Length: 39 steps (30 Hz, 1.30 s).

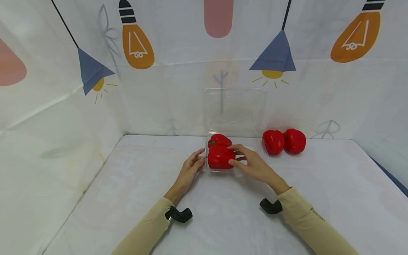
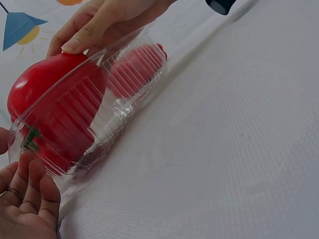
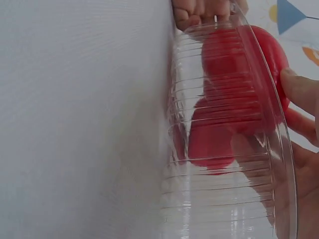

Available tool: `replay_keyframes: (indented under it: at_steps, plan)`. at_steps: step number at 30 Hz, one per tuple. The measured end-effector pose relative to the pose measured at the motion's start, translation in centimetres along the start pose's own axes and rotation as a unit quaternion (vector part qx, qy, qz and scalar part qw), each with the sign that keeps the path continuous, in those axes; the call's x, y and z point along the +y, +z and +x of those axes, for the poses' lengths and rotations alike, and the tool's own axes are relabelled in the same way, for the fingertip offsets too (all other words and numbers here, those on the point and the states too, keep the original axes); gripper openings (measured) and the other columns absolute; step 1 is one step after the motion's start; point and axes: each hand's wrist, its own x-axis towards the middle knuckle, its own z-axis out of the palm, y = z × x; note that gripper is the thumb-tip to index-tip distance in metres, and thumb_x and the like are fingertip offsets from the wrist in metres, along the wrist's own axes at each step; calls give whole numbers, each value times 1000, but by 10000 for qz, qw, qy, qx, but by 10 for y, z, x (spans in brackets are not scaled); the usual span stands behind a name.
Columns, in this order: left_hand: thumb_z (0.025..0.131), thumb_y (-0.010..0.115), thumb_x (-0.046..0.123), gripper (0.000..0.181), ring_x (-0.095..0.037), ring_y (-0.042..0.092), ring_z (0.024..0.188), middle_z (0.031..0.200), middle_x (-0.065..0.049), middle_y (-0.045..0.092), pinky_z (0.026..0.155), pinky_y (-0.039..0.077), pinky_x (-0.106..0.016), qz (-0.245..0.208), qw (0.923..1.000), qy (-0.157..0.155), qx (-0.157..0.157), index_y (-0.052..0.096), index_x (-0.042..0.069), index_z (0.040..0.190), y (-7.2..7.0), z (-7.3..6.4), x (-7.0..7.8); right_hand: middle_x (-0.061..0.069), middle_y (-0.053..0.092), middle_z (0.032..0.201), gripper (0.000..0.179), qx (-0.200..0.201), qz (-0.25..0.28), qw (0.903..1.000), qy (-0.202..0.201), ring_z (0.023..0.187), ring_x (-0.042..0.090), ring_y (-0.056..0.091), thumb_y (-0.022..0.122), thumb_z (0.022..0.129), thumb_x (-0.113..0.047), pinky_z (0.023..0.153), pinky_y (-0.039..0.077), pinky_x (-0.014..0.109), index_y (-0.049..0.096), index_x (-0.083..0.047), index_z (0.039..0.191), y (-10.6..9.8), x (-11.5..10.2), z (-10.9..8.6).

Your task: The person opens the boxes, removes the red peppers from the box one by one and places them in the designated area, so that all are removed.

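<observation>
A clear plastic clamshell container [image 3: 219, 196] lies on the table, its transparent lid [image 1: 236, 111] raised against the backdrop. In its left part sit two red bell peppers: a rear one with a green stem [image 1: 221, 140] and a front one [image 1: 218, 158]. My right hand [image 1: 256, 167] reaches in from the right and holds the front pepper between thumb and fingers. At the container's left end, my left hand [image 1: 187, 173] grips the wall, with bent fingers [image 2: 37, 184] against the outside of the plastic.
Just right of the container, two more red bell peppers [image 1: 273, 142] [image 1: 294, 141] stand side by side at the table's back edge. A white backdrop [image 1: 178, 95] printed with lamps and bulbs rises behind and along the left. White cloth [image 1: 223, 219] covers the table.
</observation>
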Motion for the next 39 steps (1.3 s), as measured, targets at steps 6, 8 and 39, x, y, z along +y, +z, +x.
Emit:
replay_keyframes:
  at_steps: [6,8,39]
  plan:
    - [97,51,17,42,-9,48,85,98,2,53,75,44,-21,49,10000,-43,7,46,12,138,0,-1,0,6,55,129,50,-10,16,10000,-61,108,22,61,68,87,-23,90,52,43,46,-14,131,0,0,0]
    - [97,51,17,41,-9,48,86,98,2,52,75,44,-21,61,10000,-31,-10,46,13,138,0,-1,1,6,55,129,49,-2,19,10000,-62,108,22,61,67,88,-23,90,52,43,46,-14,131,0,0,0]
    - [97,52,19,39,-9,49,85,102,-6,54,75,43,-21,233,9997,-50,72,49,18,136,1,-1,0,6,50,130,66,-18,-109,9999,99,110,21,54,67,87,-33,89,51,48,37,-13,142,-5,-3,-3]
